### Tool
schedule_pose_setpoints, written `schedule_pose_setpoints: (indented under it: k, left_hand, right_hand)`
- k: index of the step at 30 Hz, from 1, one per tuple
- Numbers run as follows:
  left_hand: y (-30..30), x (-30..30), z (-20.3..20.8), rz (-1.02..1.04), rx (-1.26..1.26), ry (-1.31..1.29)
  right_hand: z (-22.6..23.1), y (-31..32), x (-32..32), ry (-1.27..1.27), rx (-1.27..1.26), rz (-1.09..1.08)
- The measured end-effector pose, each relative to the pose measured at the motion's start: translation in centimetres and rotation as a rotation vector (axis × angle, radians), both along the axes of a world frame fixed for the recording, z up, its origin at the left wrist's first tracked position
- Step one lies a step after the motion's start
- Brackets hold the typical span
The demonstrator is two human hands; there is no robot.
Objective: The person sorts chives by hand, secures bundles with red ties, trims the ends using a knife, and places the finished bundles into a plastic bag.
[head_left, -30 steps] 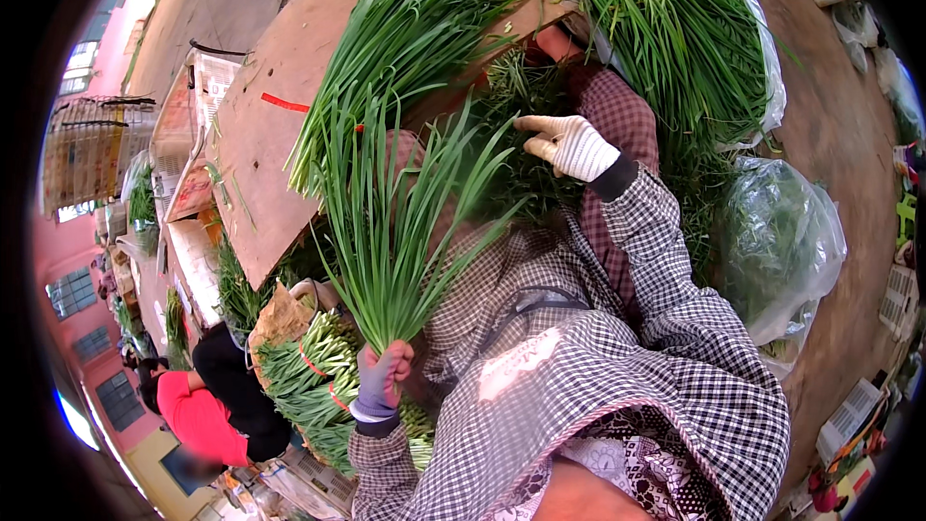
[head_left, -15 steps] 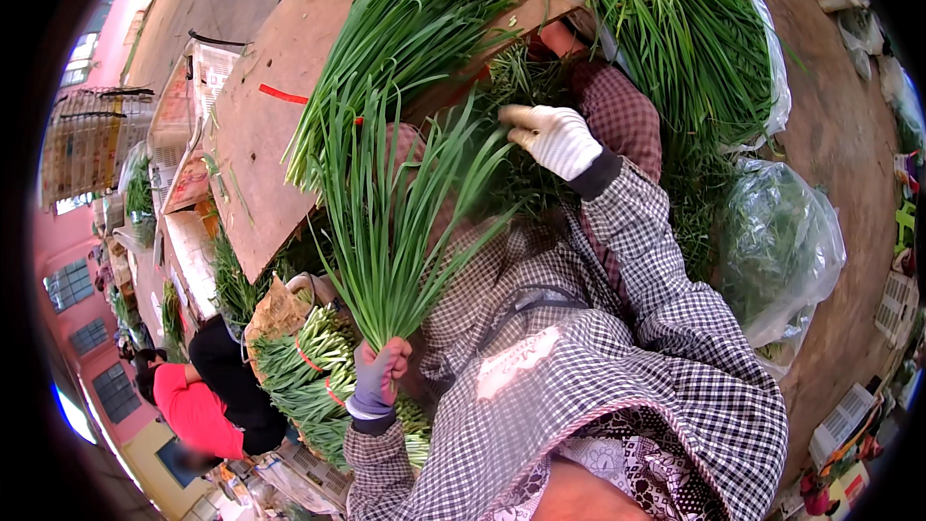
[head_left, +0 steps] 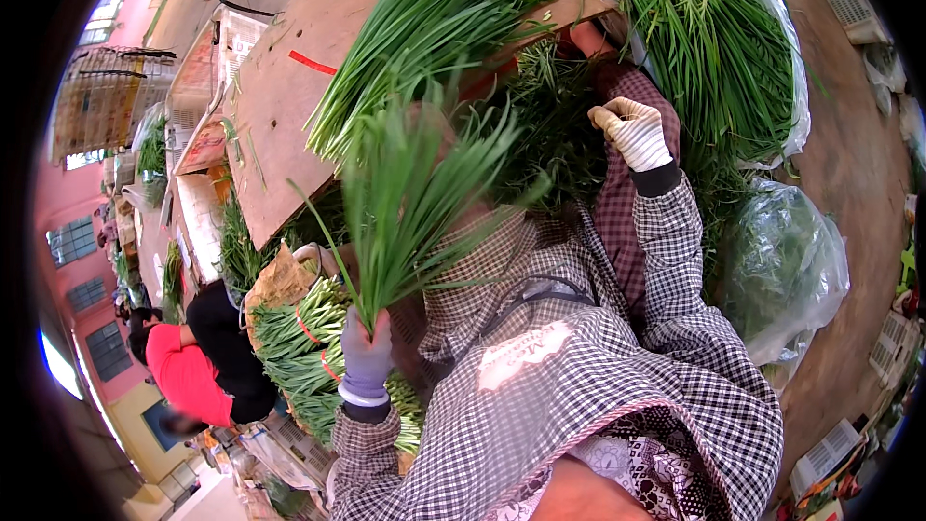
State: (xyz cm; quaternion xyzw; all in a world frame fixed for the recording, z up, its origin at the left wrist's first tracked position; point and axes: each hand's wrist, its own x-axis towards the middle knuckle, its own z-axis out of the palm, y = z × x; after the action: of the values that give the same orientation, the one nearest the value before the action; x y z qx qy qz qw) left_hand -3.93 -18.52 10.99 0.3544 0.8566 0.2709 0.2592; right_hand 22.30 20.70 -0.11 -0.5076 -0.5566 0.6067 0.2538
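Note:
My left hand (head_left: 367, 357), in a greyish-purple glove, is closed round the base of a bunch of garlic chives (head_left: 400, 212). Their long green leaves fan upward and are blurred by motion; one leaf sticks out to the left. My right hand (head_left: 634, 132), in a white striped glove, is raised over my right knee with its fingers curled together. Whatever they pinch, if anything, is too small to see. Dark green loose leaves (head_left: 550, 125) lie heaped between my knees, near that hand.
More garlic chives (head_left: 434, 29) lie on a brown board (head_left: 275, 106) ahead. A larger heap (head_left: 709, 58) rests in clear plastic at far right, above a filled plastic bag (head_left: 781, 260). Bundles tied with red bands (head_left: 294, 376) sit at my left. A person in red (head_left: 188, 376) is beyond them.
My right hand has drawn away from the chives to the right, and its fingers have curled in. The bunch in my left hand has swung, its leaves bunching closer together.

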Motion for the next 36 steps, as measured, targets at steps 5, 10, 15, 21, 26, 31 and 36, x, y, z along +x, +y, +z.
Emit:
schedule_pose_setpoints:
  k: [5,10,15,21,26,31,36]
  left_hand:
    - [2.9,-1.7,3.3,-0.463,-0.044,0.631]
    - [4.9,-3.7,5.2,-0.662,-0.04,0.783]
    - [8.3,-4.2,7.9,-0.824,-0.116,0.817]
    - [13.4,-3.5,9.9,-0.967,0.012,0.989]
    - [14.3,-2.5,9.6,-0.964,0.02,0.835]
    - [15.2,-2.9,7.4,-0.286,0.153,0.333]
    - [16.8,4.1,1.9,-0.13,0.519,-0.541]
  right_hand:
    - [1.5,0.5,0.5,0.144,0.105,-0.034]
    - [7.4,1.4,-0.1,0.172,0.392,0.064]
    - [14.1,-2.6,-8.5,0.155,0.748,0.501]
    - [14.2,-13.0,-16.0,0.176,0.599,0.986]
    - [8.4,-14.4,-13.9,0.078,0.774,0.818]
    - [4.5,-11.1,-11.9,-0.092,0.582,0.656]
    - [6.6,-10.4,-10.4,-0.039,0.67,0.452]
